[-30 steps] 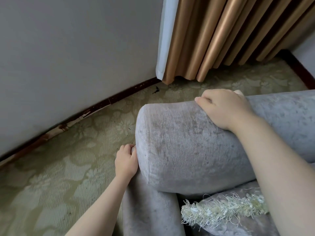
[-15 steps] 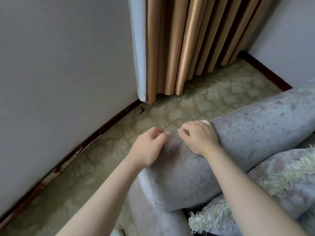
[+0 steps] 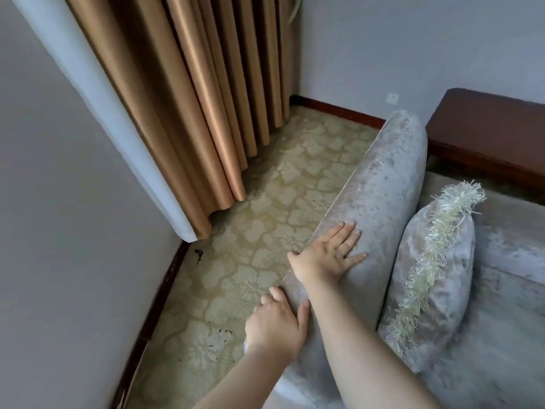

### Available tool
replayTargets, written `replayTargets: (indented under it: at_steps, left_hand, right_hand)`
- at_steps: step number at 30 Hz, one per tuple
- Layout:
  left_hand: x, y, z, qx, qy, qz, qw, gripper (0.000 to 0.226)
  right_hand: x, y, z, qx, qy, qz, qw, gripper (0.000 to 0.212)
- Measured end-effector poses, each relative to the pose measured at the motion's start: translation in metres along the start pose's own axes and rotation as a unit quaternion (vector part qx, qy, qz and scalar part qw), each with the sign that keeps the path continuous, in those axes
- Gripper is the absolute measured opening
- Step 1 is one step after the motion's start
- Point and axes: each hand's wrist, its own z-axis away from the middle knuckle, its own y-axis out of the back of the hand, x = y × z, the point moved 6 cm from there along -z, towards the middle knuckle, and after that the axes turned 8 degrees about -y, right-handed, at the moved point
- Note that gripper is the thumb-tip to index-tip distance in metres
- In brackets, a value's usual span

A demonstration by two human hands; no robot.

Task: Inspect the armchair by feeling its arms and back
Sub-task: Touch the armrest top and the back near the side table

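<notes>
1. The armchair point(image 3: 501, 335) filled the lower right of the view. Its grey armrest point(image 3: 383, 184) ran with its long axis from 6 o'clock up to 1 o'clock.
2. The right hand point(image 3: 327, 255) lay flat on the armrest top, fingers point(image 3: 348, 228) straight and spread, grasping nothing. The unfelt length lay ahead of the fingertips, toward 1 o'clock.
3. The left hand point(image 3: 274, 326) sat at 7 o'clock of the right hand. Its thumb was on top and its fingers were wrapped over the outer edge, gripping the armrest.
4. Judgement: the next stroke should follow the axis toward 1 o'clock, and the right hand was nearer the far end.
5. Hidden:
   - The left fingertips were blurred and lost down the outer face.
   - The fringed cushion point(image 3: 436, 276) covered the inner face.
   - The back, probably at 3 o'clock, was cut off by the frame.
   - The other armrest was not in view.
</notes>
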Motion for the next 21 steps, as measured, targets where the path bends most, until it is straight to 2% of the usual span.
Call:
replayTargets:
  at_steps: [6, 12, 18, 21]
  left_hand:
    - [-0.002, 0.000, -0.003, -0.038, -0.034, 0.006, 0.999, 0.075]
    - [-0.016, 0.007, -0.003, -0.133, -0.139, 0.072, 0.979, 0.068]
    - [-0.025, 0.035, -0.050, -0.103, -0.206, 0.090, 0.969, 0.060]
    - [-0.026, 0.065, -0.086, -0.101, -0.226, 0.083, 0.965, 0.060]
  right_hand:
    - [-0.006, -0.003, -0.002, 0.007, -0.018, 0.025, 0.999, 0.132]
    - [-0.004, -0.005, 0.000, 0.043, -0.027, 0.020, 0.999, 0.127]
    - [-0.003, -0.012, 0.001, 0.096, -0.031, 0.012, 0.995, 0.114]
    - [-0.001, -0.013, 0.004, 0.096, -0.036, 0.019, 0.994, 0.107]
